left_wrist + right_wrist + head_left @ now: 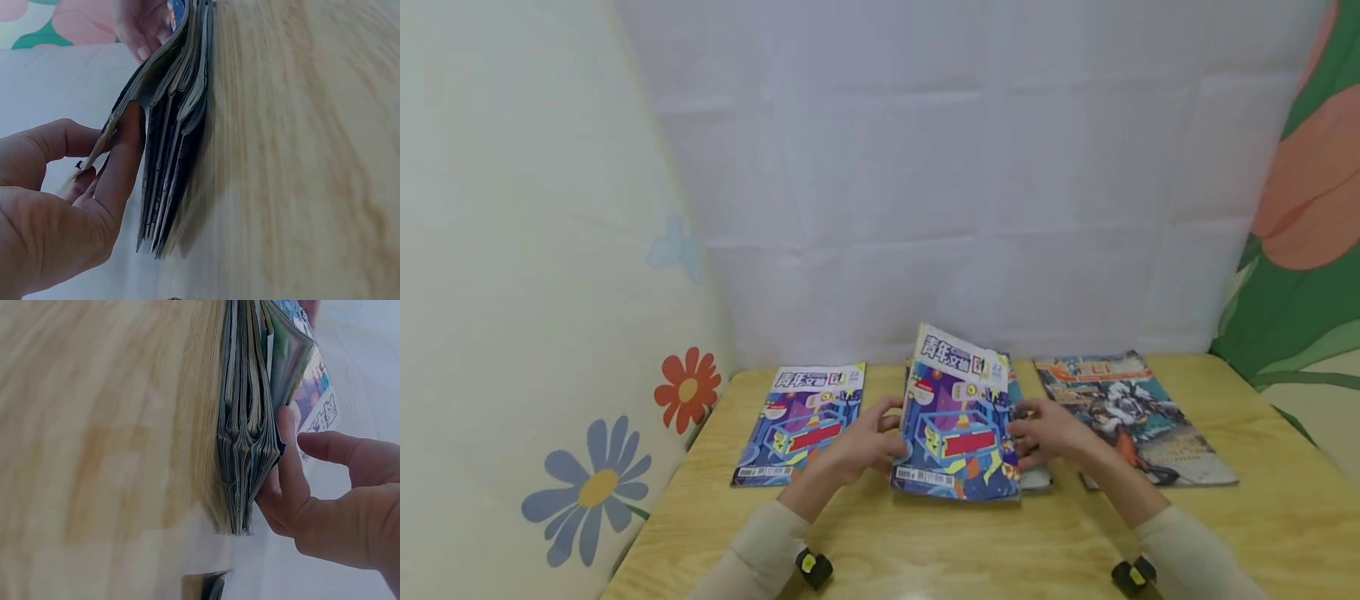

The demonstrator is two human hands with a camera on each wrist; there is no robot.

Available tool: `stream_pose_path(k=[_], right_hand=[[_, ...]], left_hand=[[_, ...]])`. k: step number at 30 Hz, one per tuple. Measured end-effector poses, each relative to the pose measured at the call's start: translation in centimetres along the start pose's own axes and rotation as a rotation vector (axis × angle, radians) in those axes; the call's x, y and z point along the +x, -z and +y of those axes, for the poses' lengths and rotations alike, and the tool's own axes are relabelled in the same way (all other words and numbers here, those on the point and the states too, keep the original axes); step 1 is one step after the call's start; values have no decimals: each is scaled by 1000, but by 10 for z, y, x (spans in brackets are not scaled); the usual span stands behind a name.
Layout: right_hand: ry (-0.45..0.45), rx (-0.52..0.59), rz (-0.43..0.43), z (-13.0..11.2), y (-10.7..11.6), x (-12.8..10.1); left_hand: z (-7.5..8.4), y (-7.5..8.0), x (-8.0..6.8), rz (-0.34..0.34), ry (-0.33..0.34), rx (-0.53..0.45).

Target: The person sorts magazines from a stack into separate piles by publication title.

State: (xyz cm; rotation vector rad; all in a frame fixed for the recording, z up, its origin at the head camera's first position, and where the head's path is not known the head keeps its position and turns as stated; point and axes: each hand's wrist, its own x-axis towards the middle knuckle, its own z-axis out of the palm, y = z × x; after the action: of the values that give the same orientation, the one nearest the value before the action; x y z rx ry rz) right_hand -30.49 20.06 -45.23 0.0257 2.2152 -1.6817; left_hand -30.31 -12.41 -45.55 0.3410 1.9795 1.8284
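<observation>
In the head view, a purple-blue magazine [958, 425] lies at the middle of the table, its far end turned a little left. It is the top one of a magazine stack [178, 131], and its near side is lifted off those below. My left hand [867, 442] pinches its left edge, thumb and fingers on either side of the raised part. At the other side, my right hand [1051, 432] has its fingertips at the stack's edge. In the right wrist view, the thumb stands apart from the cover, and a finger touches near the lifted corner [294, 369].
A matching purple magazine [801, 429] lies to the left on the wooden table [895, 550]. To the right lies a larger magazine [1138, 421] with armoured figures on its cover. A white cloth [955, 183] hangs behind the table, with a painted wall [550, 292] to the left.
</observation>
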Motion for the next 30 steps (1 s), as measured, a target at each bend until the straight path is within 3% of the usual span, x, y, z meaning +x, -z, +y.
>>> stream_pose_path(k=[8,14,20,30], right_hand=[[72,-111,-38,2,-3,0],[124,-112,-56,0,-1,-3],[128,23,-90,-2,-2,-3],[122,354,-261,0,-4,-5]], left_hand=[[-1,3,-3,11,3,-94],[0,5,-3,19,14,-114],[3,7,-3,34,1,-133],[4,15,-4,28,-16,-155]])
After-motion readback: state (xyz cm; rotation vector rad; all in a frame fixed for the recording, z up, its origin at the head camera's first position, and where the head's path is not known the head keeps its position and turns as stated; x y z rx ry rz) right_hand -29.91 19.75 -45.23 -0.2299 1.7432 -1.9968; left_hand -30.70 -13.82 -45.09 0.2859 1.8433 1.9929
